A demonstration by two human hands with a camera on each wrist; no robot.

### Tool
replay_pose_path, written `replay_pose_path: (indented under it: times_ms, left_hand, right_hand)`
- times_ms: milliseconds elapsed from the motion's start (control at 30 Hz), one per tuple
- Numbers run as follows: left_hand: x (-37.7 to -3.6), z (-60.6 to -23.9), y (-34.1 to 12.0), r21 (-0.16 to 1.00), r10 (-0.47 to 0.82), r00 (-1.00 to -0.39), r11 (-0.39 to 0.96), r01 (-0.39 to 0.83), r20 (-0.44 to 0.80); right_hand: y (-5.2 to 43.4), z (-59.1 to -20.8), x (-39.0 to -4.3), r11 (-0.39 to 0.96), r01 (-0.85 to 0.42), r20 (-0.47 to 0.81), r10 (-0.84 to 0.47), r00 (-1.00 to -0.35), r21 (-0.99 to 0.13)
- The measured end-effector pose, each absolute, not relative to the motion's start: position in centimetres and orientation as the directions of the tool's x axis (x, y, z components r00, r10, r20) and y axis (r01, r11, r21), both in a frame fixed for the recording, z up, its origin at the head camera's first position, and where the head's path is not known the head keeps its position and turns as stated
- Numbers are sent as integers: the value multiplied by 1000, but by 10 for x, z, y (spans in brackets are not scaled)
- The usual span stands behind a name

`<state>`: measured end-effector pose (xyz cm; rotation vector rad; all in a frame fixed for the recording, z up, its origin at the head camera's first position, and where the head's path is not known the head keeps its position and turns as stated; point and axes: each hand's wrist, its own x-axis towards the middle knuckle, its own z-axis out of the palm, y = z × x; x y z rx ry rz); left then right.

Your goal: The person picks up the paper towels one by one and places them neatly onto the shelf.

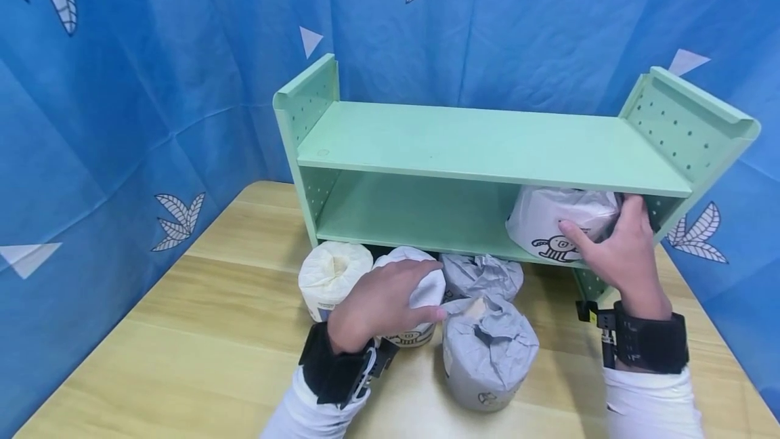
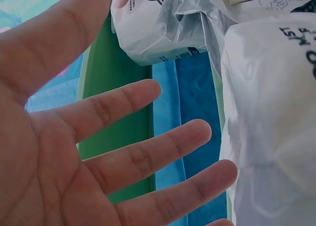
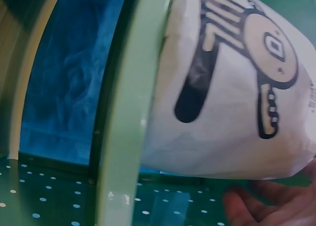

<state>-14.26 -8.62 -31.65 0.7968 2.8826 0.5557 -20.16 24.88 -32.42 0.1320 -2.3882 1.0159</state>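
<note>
Left hand [image 1: 385, 298] spread over a standing roll [image 1: 430, 290], I had the right hand [image 1: 627, 259] gripping the wrapped roll [image 1: 545, 217] at the lower shelf's [image 1: 408, 212] right end; a gentle, level push seemed best.

Left fingers [image 2: 148, 158] straight, spread; right fingers [image 1: 632, 214] curled.

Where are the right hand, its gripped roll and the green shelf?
Right hand [image 1: 624, 256]: head view, near thumb base.
Gripped roll [image 1: 539, 218]: head view, wrapped front.
Green shelf [image 1: 487, 145]: head view, bare top board.
</note>
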Motion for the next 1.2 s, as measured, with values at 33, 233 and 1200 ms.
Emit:
replay_pose_path:
  times_ms: [33, 233, 1200]
  left_hand:
    - [-143, -316, -86, 371, 514, -858, 796, 478, 3]
    - [-142, -314, -88, 380, 517, -856, 791, 480, 5]
    - [-136, -308, -90, 378, 505, -863, 796, 472, 12]
  right_hand:
    - [248, -324, -200, 716, -284, 509, 114, -853, -638]
    - [245, -323, -194, 717, -293, 497, 86, -863, -633]
    - [250, -352, -149, 577, -714, 771, -214, -600, -396]
